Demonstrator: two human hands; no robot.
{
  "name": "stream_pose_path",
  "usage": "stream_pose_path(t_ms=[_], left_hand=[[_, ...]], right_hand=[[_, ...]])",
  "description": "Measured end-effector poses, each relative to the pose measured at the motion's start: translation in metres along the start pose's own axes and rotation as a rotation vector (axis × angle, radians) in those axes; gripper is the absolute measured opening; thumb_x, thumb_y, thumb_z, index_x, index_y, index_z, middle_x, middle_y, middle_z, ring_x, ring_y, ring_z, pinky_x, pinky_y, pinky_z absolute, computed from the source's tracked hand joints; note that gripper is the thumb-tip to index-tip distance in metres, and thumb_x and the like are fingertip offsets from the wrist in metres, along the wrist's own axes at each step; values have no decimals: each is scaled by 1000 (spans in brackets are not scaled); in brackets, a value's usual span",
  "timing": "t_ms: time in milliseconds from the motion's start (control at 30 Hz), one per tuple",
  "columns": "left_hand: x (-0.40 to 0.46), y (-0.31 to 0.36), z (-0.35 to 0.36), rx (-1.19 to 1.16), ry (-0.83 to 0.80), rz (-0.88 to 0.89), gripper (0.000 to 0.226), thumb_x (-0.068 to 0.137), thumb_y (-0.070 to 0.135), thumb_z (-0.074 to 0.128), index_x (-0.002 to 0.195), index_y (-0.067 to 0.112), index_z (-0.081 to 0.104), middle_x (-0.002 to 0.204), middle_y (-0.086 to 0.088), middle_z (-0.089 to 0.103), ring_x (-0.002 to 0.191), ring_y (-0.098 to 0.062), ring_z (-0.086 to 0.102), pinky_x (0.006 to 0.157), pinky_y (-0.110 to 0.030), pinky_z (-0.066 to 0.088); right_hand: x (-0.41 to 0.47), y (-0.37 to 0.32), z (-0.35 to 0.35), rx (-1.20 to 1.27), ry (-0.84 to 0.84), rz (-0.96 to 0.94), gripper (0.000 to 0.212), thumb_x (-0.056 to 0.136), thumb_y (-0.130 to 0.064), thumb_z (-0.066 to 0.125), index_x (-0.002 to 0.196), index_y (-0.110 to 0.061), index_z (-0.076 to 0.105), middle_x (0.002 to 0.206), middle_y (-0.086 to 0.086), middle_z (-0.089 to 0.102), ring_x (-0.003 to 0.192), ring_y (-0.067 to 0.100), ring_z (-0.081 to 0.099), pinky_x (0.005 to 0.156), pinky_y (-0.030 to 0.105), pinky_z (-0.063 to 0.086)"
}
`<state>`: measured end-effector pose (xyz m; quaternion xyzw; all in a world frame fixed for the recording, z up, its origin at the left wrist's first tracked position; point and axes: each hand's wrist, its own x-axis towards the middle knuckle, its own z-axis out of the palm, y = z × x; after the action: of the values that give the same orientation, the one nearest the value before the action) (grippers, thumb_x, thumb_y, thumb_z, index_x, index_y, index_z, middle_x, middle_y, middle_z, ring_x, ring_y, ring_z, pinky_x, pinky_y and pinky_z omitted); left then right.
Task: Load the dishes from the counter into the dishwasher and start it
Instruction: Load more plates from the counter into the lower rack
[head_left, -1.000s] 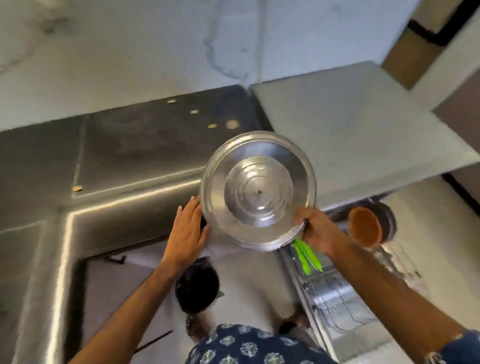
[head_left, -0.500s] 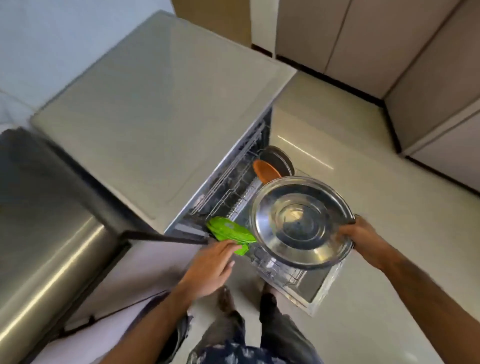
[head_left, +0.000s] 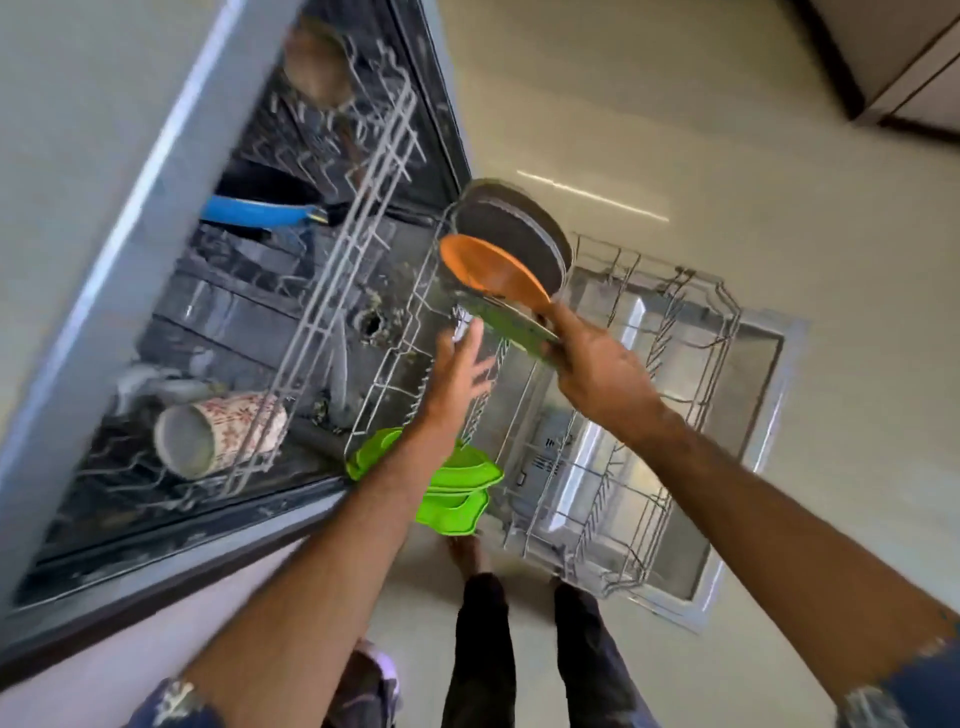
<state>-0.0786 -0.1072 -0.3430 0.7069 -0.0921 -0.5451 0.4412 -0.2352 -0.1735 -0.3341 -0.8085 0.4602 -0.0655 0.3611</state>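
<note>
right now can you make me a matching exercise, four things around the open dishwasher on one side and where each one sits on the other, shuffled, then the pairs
Things:
1. steel plate
2. orange plate
3. patterned cup
4. green plates

Places:
A. lying on its side in the upper rack
B. standing in the lower rack, in front of a dark round dish
C. held edge-on in the right hand
D. under the left forearm, at the lower rack's near corner

Pairs: 1-C, 2-B, 3-A, 4-D
</note>
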Motion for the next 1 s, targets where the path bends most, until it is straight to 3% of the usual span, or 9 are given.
stream_pose_path(t_ms=[67,233,333,433,567,667,867,1000], left_hand=[[24,6,3,-77,22,-2,43,105,37,40,143,17,38,147,-8,47,116,-29,59,87,-41,50],[69,10,-11,-113,65,72,24,105,31,44,125,19,46,135,-9,54,103,-24,67,97,-49,51],[89,13,-19,-95,61,91,30,105,37,44,128,19,50,145,-8,52,108,-21,68,97,-50,52],[97,20,-20,-29,48,162,31,106,38,41,133,24,45,147,-5,51,111,-18,67,99,-50,50],[100,29,-22,12,29,224,32,107,38,37,137,27,41,153,-4,44,121,-19,62,101,-48,49],[101,30,-25,53,31,241,37,108,34,37,143,23,40,151,-2,47,124,-17,59,102,-45,48],[113,24,-31,63,71,143,30,106,23,36,136,25,43,142,2,51,126,-18,56,106,-53,43],[120,15,-34,119,38,92,44,108,38,34,147,20,36,152,-2,44,125,-19,56,105,-54,43]], right_hand=[[22,1,18,-59,4,-55,37,101,-26,46,138,-25,39,118,14,64,95,40,65,71,46,53],[70,6,42,-126,-40,-112,34,101,-22,47,134,-15,41,107,17,64,86,39,64,61,41,47],[93,2,48,-122,-57,-132,26,100,-20,47,125,-14,43,104,16,64,84,37,64,62,43,50],[111,-5,43,-157,-30,-97,32,96,-16,47,128,-17,41,102,13,63,84,36,64,62,41,46],[121,-12,27,-220,35,-85,35,93,-10,45,127,-16,42,83,1,47,69,31,57,58,43,48],[127,-12,26,-250,26,-129,38,94,-6,47,130,-16,41,85,3,53,63,27,56,56,43,53],[140,-15,47,-246,-106,-72,48,92,-5,51,136,-18,37,95,5,56,73,27,54,64,42,47],[145,-9,68,-267,-155,-55,42,92,-3,47,132,-12,40,91,9,58,76,31,60,62,42,49]])
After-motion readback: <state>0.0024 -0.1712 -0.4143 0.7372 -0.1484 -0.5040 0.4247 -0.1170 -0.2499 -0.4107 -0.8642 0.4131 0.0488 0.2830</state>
